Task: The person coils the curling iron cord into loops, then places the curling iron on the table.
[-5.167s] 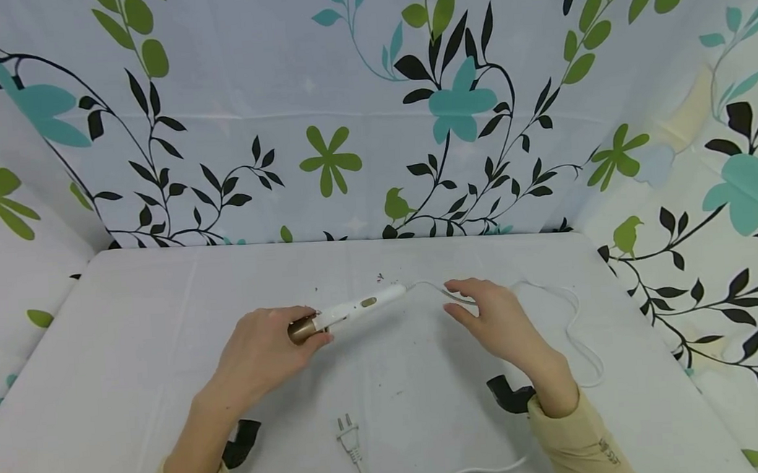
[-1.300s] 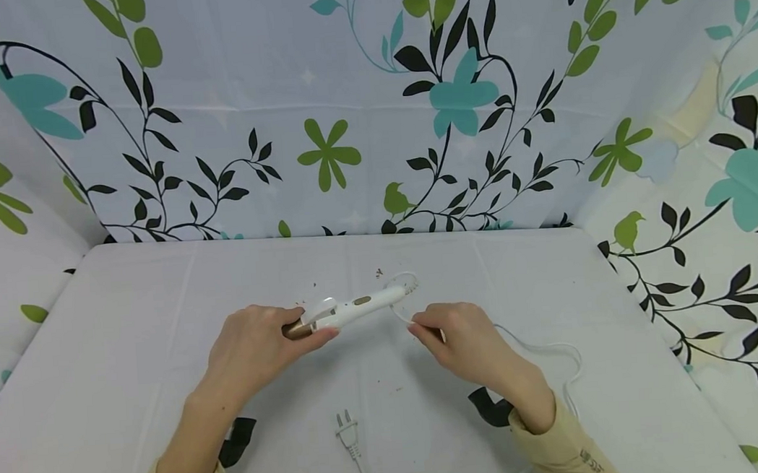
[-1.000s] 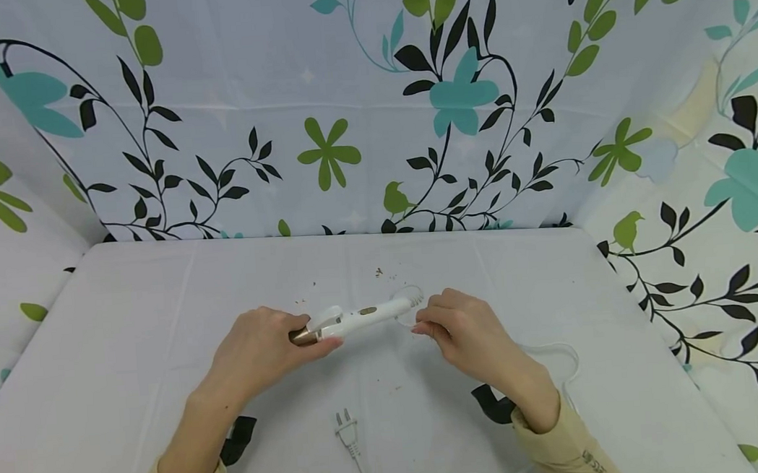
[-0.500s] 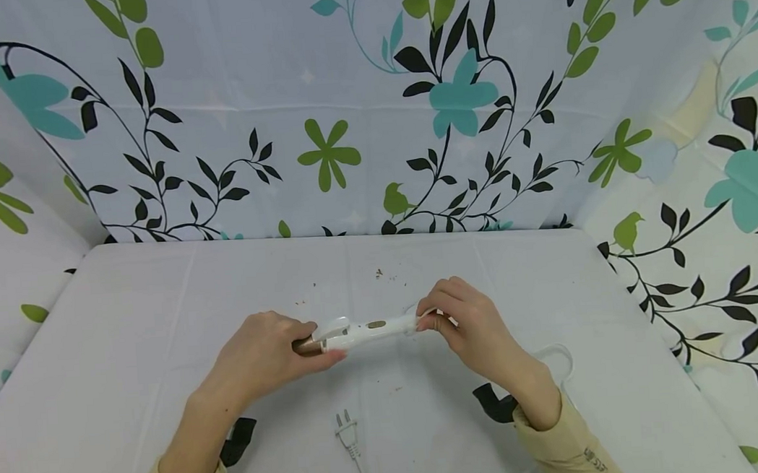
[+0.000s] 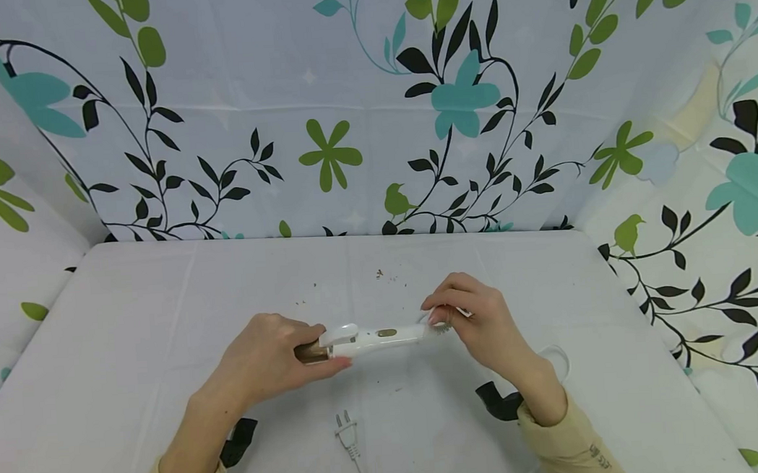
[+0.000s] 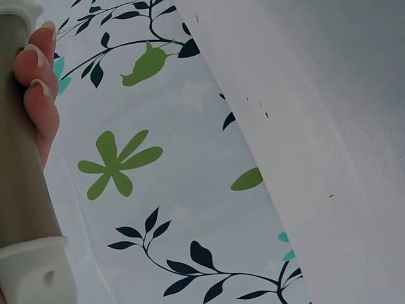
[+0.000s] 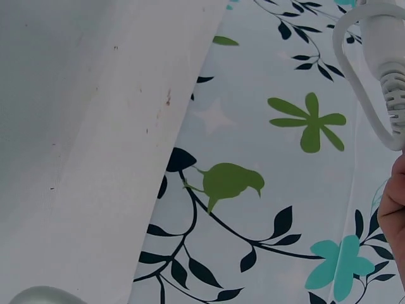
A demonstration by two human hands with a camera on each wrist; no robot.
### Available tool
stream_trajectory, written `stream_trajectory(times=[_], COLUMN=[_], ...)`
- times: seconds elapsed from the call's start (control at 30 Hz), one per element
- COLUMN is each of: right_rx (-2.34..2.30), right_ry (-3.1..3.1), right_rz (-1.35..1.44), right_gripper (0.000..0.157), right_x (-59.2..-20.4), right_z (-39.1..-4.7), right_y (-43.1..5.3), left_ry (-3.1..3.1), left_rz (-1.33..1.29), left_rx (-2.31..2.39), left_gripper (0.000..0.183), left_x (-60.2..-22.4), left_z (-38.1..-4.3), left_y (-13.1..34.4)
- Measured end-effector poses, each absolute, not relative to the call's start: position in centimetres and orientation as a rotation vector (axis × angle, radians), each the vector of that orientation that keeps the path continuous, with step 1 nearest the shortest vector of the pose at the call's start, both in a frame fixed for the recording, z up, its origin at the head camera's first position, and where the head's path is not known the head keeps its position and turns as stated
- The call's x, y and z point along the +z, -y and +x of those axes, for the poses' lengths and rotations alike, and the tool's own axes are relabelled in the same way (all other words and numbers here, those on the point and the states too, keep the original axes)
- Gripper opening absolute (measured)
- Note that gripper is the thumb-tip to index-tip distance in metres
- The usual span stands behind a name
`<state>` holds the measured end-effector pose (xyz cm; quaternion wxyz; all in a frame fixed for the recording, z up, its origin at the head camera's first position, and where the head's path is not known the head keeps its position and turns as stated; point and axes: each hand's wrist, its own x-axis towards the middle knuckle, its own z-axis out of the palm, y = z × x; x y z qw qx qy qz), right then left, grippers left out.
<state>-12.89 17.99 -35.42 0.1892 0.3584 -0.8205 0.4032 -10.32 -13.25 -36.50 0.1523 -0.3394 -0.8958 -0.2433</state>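
A white curling iron (image 5: 372, 340) with a gold barrel is held over the table, lying nearly level in the head view. My left hand (image 5: 265, 355) grips its barrel, which looks brown-gold in the left wrist view, where the curled fingers (image 6: 39, 82) show at the left edge. At the other end, my right hand (image 5: 478, 324) pinches the white cord beside the ribbed cord sleeve (image 5: 442, 327). The right wrist view shows the cord (image 7: 357, 82) bent back in a loop alongside the handle, with part of the right hand (image 7: 395, 202) below it.
A two-pin plug (image 5: 348, 434) lies on the white table (image 5: 161, 293) near the front, its cord running off toward the person. More cord (image 5: 559, 359) curves behind the right wrist. Small dark crumbs (image 5: 379, 273) dot the surface. A leaf-patterned cloth (image 5: 228, 115) stands behind.
My right hand has come left from farther along the cord, to the handle's end, and bent the cord back. The curling iron has shifted slightly right and levelled, still in my left hand.
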Motion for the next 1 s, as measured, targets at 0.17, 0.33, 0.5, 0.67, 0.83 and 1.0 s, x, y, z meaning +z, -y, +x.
stream_trajectory(times=[0.17,0.33,0.5,0.67,0.83,1.0], right_rx=[1.236,1.325,1.372,1.480,1.584,1.632], right_ry=[2.308,2.310,2.341,2.397,2.469,2.576], right_rz=[0.940,0.941,0.936,0.886,0.929,0.893], right_gripper=[0.024,0.020,0.022,0.016,0.008,0.007], right_x=[-35.1,-35.1,-35.2,-35.0,-35.5,-35.8], right_z=[-13.0,-13.1,-13.3,-13.3,-13.5,-13.8], right_y=[-18.2,-18.6,-18.9,-19.1,-19.2,-19.3], left_ry=[2.592,2.608,2.563,2.508,2.466,2.403], left_rz=[-0.956,-0.916,-0.965,-1.068,-1.114,-1.151], left_rx=[-0.733,-0.792,-0.845,-0.933,-1.041,-1.152], left_gripper=[0.042,0.032,0.031,0.028,0.024,0.021], left_x=[-36.2,-36.0,-35.8,-35.7,-35.7,-35.6], left_z=[-10.1,-9.8,-9.8,-9.8,-9.7,-9.6], left_y=[13.1,13.0,13.2,13.2,13.1,13.0])
